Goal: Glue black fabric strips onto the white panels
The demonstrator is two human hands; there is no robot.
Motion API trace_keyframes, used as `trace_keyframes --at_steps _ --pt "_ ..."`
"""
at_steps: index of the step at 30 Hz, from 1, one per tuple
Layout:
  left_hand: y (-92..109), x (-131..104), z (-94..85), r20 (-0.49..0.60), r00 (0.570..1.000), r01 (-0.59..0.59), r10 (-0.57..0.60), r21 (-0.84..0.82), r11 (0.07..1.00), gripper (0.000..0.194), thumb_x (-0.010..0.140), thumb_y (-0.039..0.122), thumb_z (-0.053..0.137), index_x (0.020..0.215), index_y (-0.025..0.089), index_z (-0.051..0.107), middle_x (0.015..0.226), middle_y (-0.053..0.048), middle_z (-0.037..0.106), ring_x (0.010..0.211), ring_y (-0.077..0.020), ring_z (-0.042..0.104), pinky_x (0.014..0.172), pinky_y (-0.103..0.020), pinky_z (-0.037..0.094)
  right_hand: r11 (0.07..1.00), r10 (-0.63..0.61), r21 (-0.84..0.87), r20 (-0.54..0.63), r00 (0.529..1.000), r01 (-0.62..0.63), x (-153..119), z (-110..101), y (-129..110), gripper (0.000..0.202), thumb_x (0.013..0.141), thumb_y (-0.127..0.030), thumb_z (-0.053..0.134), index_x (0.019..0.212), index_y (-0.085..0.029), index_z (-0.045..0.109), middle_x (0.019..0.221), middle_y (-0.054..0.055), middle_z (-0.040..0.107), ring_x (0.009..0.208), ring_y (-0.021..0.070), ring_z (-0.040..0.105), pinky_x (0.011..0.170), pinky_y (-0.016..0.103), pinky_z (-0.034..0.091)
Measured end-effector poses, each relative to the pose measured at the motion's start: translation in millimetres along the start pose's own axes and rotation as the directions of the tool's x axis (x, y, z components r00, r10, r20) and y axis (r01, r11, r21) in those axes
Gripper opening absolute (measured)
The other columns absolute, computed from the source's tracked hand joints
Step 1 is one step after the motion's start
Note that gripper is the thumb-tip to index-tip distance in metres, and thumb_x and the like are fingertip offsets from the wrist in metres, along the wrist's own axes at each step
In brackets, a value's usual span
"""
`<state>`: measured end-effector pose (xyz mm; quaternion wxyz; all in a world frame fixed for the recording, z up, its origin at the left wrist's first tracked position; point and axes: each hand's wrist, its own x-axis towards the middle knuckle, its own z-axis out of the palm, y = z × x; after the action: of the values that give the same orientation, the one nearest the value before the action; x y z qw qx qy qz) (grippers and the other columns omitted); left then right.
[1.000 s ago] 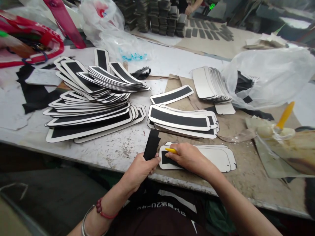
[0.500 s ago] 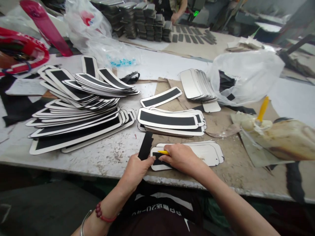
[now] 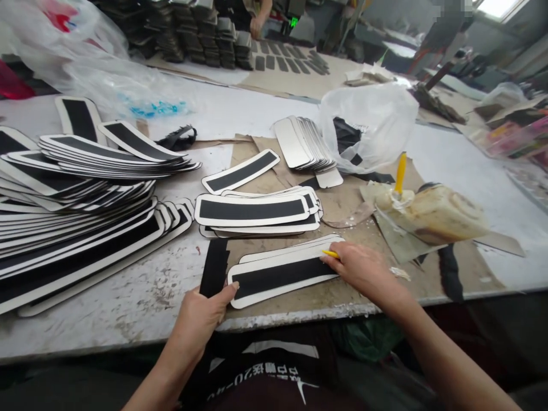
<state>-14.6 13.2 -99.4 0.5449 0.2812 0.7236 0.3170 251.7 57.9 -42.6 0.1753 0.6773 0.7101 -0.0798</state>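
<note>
A white curved panel [image 3: 257, 297] with a black strip along its middle lies near the table's front edge, on top of similar white panels. My left hand [image 3: 209, 305] is closed at its left end, thumb on the strip's corner, holding a bundle of black strips [image 3: 214, 262]. At the panel's right end my right hand [image 3: 357, 265] grips a thin yellow tool [image 3: 330, 253], its fingers against the black strip. Just behind lies a pile of panels with black strips [image 3: 252, 210]; one more such panel [image 3: 242, 171] rests farther back.
Large piles of strip-covered panels [image 3: 85, 251] fill the left side. Farther back are plain white panels [image 3: 299, 142] and a clear plastic bag [image 3: 372, 125]. A stained container [image 3: 445, 214] with a yellow handle [image 3: 401, 174] stands right. A person's hand [image 3: 258, 25] shows across the table.
My right hand has moved right along the panel with the yellow tool, and the black strip now covers the panel's length. The view has shifted to the right.
</note>
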Motion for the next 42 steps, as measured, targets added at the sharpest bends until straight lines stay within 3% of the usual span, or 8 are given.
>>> trace_keyframes --at_steps 6,16,20,23,28,32,37,42 --pt "0.9 -1.4 -0.2 0.0 1.0 -0.001 0.001 0.054 0.999 0.053 0.062 0.044 0.068 0.032 0.021 0.031 0.029 0.006 0.031 0.034 -0.0074 0.027 0.042 -0.025 0.02 0.998 -0.005 -0.063 -0.078 0.997 0.0 6.7 5.1 -0.6 0.028 0.088 -0.045 0.044 0.084 -0.021 0.059 0.085 0.007 0.069 0.077 0.0234 0.065 0.056 0.027 0.036" --pt "-3.5 4.4 1.2 -0.087 0.994 0.075 -0.067 0.1 0.992 0.05 0.052 0.052 0.071 0.035 0.022 0.035 0.029 0.006 0.032 0.033 -0.0086 0.028 0.04 -0.025 0.02 1.0 -0.002 -0.003 -0.005 1.0 0.002 18.7 5.7 1.1 0.03 0.088 -0.045 0.045 0.086 -0.02 0.062 0.088 0.008 0.068 0.081 0.0231 0.065 0.059 0.027 0.04" --pt "-2.4 3.9 2.6 -0.075 0.997 0.033 -0.022 0.15 0.988 0.051 0.056 0.052 0.07 0.034 0.022 0.034 0.028 0.005 0.03 0.032 -0.0092 0.029 0.04 -0.025 0.022 1.0 0.006 0.013 0.037 0.999 -0.007 22.3 6.6 2.8 0.031 0.088 -0.046 0.046 0.087 -0.019 0.062 0.091 0.009 0.068 0.082 0.0232 0.065 0.061 0.027 0.04" --pt "-0.3 1.8 3.4 -0.056 0.998 0.013 -0.005 0.146 0.989 0.052 0.057 0.051 0.07 0.034 0.022 0.033 0.03 0.005 0.03 0.033 -0.009 0.028 0.04 -0.025 0.022 0.999 0.016 0.036 0.0 1.0 -0.016 21.2 8.5 5.7 0.033 0.087 -0.048 0.046 0.088 -0.018 0.06 0.09 0.009 0.067 0.082 0.0233 0.064 0.06 0.027 0.039" --pt "-0.7 1.4 3.0 -0.061 0.998 0.022 -0.012 0.153 0.988 0.054 0.058 0.049 0.071 0.033 0.022 0.032 0.031 0.005 0.031 0.034 -0.0089 0.028 0.04 -0.025 0.022 0.989 0.085 0.132 -0.132 0.988 -0.067 12.4 14.2 20.2 0.026 0.091 -0.04 0.04 0.093 -0.018 0.055 0.085 0.008 0.067 0.075 0.0203 0.064 0.057 0.025 0.034" --pt "-1.3 1.7 3.1 -0.047 0.999 0.03 -0.024 0.138 0.99 0.055 0.058 0.051 0.071 0.033 0.022 0.031 0.031 0.004 0.031 0.035 -0.0088 0.028 0.04 -0.025 0.021 0.976 0.136 0.197 -0.246 0.96 -0.087 0.3 21.3 35.5 0.03 0.094 -0.039 0.034 0.086 -0.018 0.054 0.075 0.007 0.066 0.068 0.0205 0.062 0.056 0.026 0.032" --pt "-0.1 1.6 2.6 -0.023 1.0 -0.007 0.01 0.13 0.992 0.055 0.058 0.052 0.071 0.031 0.022 0.033 0.029 0.004 0.031 0.034 -0.0091 0.029 0.04 -0.025 0.021 0.967 0.146 0.239 -0.214 0.966 -0.093 -10.7 31.6 34.5 0.03 0.094 -0.033 0.033 0.085 -0.016 0.057 0.08 0.01 0.067 0.074 0.0217 0.062 0.061 0.027 0.036" --pt "1.5 0.6 0.0 0.032 0.999 -0.036 0.033 0.079 0.996 0.055 0.059 0.05 0.07 0.031 0.022 0.031 0.03 0.004 0.031 0.034 -0.0085 0.028 0.041 -0.025 0.022 0.899 0.144 0.435 -0.17 0.975 -0.057 -10.0 36.9 25.6 0.029 0.092 -0.032 0.034 0.09 -0.015 0.058 0.086 0.01 0.067 0.081 0.0216 0.062 0.067 0.027 0.04"
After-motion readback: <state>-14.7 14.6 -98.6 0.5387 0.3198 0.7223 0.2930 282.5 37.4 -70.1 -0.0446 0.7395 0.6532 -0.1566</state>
